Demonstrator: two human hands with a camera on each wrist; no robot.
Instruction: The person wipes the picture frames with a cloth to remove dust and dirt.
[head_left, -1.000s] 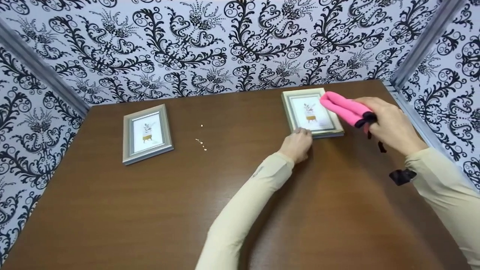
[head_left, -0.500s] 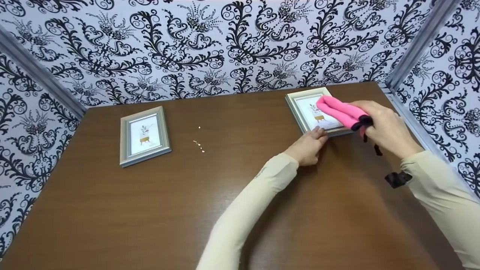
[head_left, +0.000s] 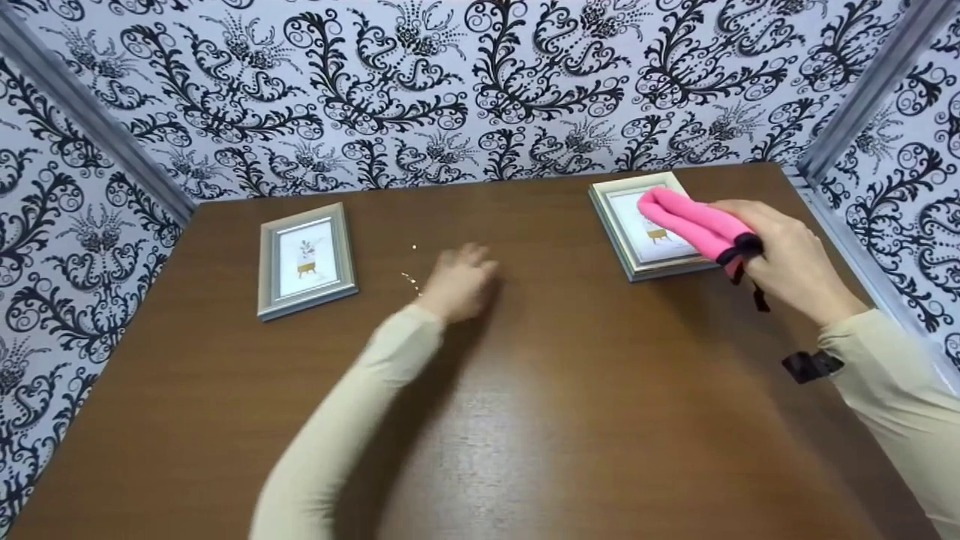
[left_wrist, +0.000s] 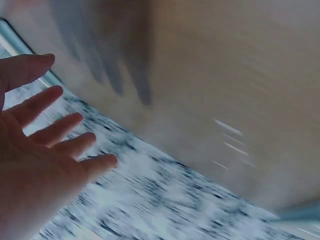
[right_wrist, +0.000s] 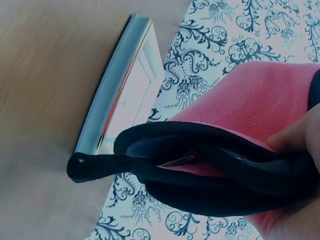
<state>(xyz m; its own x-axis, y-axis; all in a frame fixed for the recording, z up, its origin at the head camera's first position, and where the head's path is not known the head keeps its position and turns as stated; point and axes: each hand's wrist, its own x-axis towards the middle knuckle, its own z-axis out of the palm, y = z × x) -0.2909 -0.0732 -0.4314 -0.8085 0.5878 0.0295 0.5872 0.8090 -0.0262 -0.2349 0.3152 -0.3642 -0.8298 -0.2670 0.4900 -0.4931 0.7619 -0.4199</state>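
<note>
My left hand (head_left: 459, 283), blurred, passes over the middle of the table with nothing in it. Its fingers (left_wrist: 55, 127) are spread in the left wrist view. Just left of it lie several small pale bits (head_left: 409, 279). In my right hand (head_left: 784, 259) I grip a folded pink cloth (head_left: 694, 221) with black edging and a black hanging loop (right_wrist: 95, 167). The cloth hovers over the right picture frame (head_left: 615, 221) and hides part of its plant picture. A similar left picture frame (head_left: 345, 247) lies face up farther left.
The brown wooden table (head_left: 562, 420) ends at a back wall (head_left: 480, 90) covered in black-and-white scroll pattern. Grey metal posts (head_left: 862, 94) stand at the corners. A black strap piece (head_left: 812, 366) sits at my right sleeve.
My left hand has left the right picture frame's lower edge and swung left to the pale bits. That frame had shifted slightly right and turned before. My right hand stays nearly still with the cloth.
</note>
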